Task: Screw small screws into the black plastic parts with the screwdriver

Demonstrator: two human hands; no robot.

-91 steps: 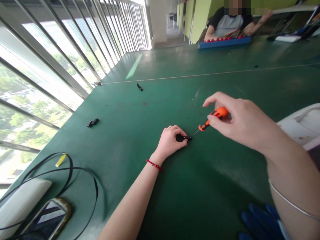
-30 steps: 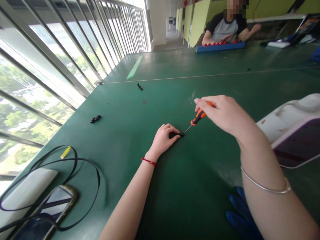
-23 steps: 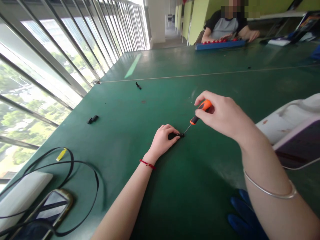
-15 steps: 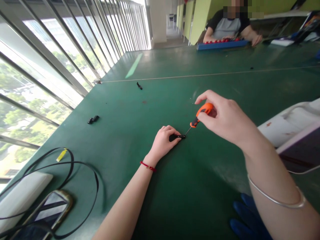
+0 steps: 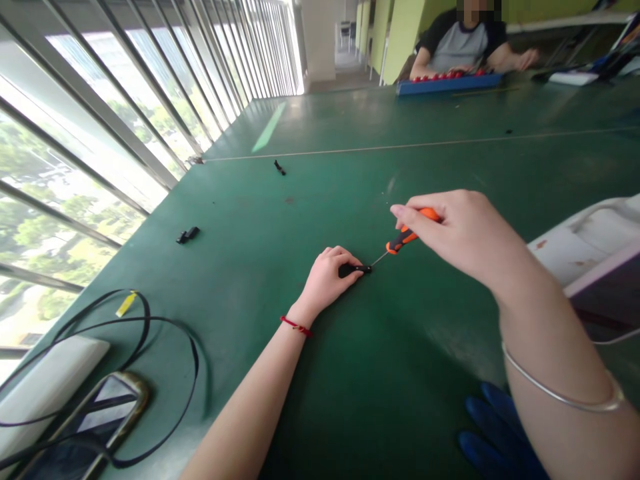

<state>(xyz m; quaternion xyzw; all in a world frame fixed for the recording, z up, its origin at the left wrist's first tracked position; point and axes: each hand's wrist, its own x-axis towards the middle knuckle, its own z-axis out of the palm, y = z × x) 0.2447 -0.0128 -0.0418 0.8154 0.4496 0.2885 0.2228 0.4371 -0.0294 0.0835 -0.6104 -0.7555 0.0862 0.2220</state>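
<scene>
My left hand point(image 5: 330, 277) presses a small black part point(image 5: 354, 269) down on the green table point(image 5: 240, 267), gripping it between thumb and fingers. What kind of part it is, I cannot make out. Above and to the right, my right hand point(image 5: 450, 233) is closed around the orange and black handle of a screwdriver point(image 5: 400, 241). The screwdriver slants down to the left, and its thin metal shaft meets the far right end of the black part. My fingers hide some of the handle.
Two small black pieces, one at left point(image 5: 188, 235) and one farther back point(image 5: 280, 168), lie on the table. A phone point(image 5: 95, 427), a white box point(image 5: 60, 373) and a looped black cable point(image 5: 196, 363) are front left. A blue glove point(image 5: 493, 427) lies front right. Across sits a person point(image 5: 460, 47) behind a blue tray point(image 5: 450, 84).
My right hand has turned and shifted slightly right, its fingers now folded closer over the handle, and the screwdriver leans lower. My left hand keeps its hold on the black part.
</scene>
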